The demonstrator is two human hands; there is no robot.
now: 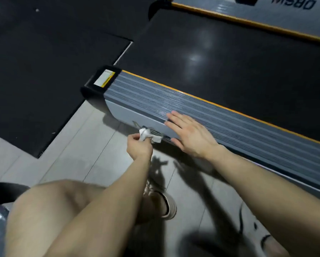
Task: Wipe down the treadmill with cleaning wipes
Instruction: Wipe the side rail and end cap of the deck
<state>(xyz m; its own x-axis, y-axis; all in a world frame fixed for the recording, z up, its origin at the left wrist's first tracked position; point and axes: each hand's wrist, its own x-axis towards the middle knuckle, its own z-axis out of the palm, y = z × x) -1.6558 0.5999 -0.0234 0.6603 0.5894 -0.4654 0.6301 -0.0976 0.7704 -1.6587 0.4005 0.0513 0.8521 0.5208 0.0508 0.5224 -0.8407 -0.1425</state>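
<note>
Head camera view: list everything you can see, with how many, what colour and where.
treadmill side rail: one, grey ribbed with orange edge, centre to right
treadmill belt: one, black, beyond the rail
end cap: one, black with white-and-yellow label, rail's far end
second treadmill: one, grey with orange edge, top right
floor mats: black, left, count unclear
floor tiles: grey, under the person
shoe: one, pale, bottom centre
wipe: one, white, at the treadmill's lower side
left-hand grip: one, holds the wipe
right-hand grip: one, flat on the rail
knee: one, bare, bottom left
</note>
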